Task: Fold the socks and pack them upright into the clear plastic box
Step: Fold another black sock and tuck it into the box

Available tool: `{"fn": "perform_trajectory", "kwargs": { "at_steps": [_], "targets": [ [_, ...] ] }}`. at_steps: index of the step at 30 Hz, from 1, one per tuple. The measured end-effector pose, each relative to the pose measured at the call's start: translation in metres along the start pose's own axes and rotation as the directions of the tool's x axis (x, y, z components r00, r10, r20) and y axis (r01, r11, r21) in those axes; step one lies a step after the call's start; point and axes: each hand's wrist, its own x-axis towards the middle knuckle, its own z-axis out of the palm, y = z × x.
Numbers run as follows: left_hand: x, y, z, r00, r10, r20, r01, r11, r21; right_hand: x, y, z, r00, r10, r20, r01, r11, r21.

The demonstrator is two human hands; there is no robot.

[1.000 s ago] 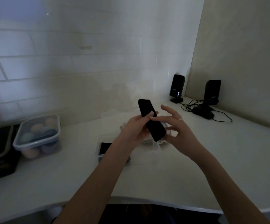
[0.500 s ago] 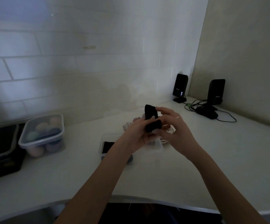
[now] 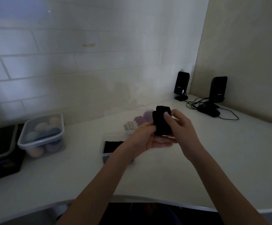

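Both hands are up over the middle of the white worktop (image 3: 156,176), holding one black sock (image 3: 162,121) between them. The sock is folded into a short thick bundle, standing about upright, w/ the rounded fold on top. The left hand (image 3: 145,138) is under and to the left of it: its thumb side presses the left edge of the bundle, and the other fingers lie straight and flat below, approx. like a support. The right hand (image 3: 180,125) grips the bundle from the right, fingers curled round it, thumb on the front face near the top.

The clear plastic box (image 3: 103,147) stands on the worktop just under and left of the left wrist, which hides part of it. Inside, at its left end, there is a dark folded piece (image 3: 111,146), prob. a sock; I cannot tell if it stands upright. Behind the hands lie more socks in a small heap: striped light ones (image 3: 130,126) and dark red ones (image 3: 141,118), partly hidden by the fingers.

At the left side is a lidded plastic container (image 3: 41,135) w/ round pastel things inside, and beside it, touching or nearly, a black flat case (image 3: 1,151) at the frame edge. At the far right corner are two black speakers (image 3: 181,85) w/ cables (image 3: 197,103) on the worktop. White tiled wall (image 3: 83,62) behind.
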Motion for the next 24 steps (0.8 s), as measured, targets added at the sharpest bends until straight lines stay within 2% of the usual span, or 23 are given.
{"fn": "perform_trajectory", "kwargs": {
  "at_steps": [7, 11, 15, 16, 19, 20, 24],
  "targets": [
    [-0.005, 0.001, -0.002, 1.000, -0.012, 0.024, 0.011, 0.999, 0.048, -0.002, -0.001, 0.006, 0.996, 0.042, -0.076, -0.038, 0.997, 0.060],
    [-0.010, 0.005, -0.003, 0.998, -0.034, 0.048, 0.031, 0.996, 0.080, -0.006, -0.004, 0.008, 0.991, 0.087, -0.100, -0.068, 0.980, 0.186],
    [-0.009, 0.008, -0.004, 0.996, -0.077, -0.053, 0.078, 0.997, 0.027, -0.005, -0.007, 0.008, 0.993, 0.027, -0.111, -0.013, 0.992, 0.127],
    [-0.008, 0.006, -0.004, 0.995, -0.044, -0.093, 0.048, 0.998, 0.047, -0.004, -0.007, 0.008, 0.994, 0.020, -0.107, -0.008, 0.993, 0.115],
    [-0.006, 0.001, -0.007, 0.972, 0.170, -0.162, -0.118, 0.950, 0.289, -0.002, -0.005, 0.010, 0.994, 0.040, -0.101, -0.027, 0.991, 0.129],
    [-0.006, -0.001, -0.008, 0.959, 0.211, -0.189, -0.148, 0.942, 0.300, -0.001, -0.005, 0.012, 0.994, 0.048, -0.103, -0.034, 0.990, 0.134],
    [-0.008, -0.001, -0.014, 0.943, 0.206, -0.263, -0.124, 0.947, 0.297, 0.003, -0.002, 0.015, 0.994, 0.040, -0.097, -0.030, 0.994, 0.101]
  ]
}}
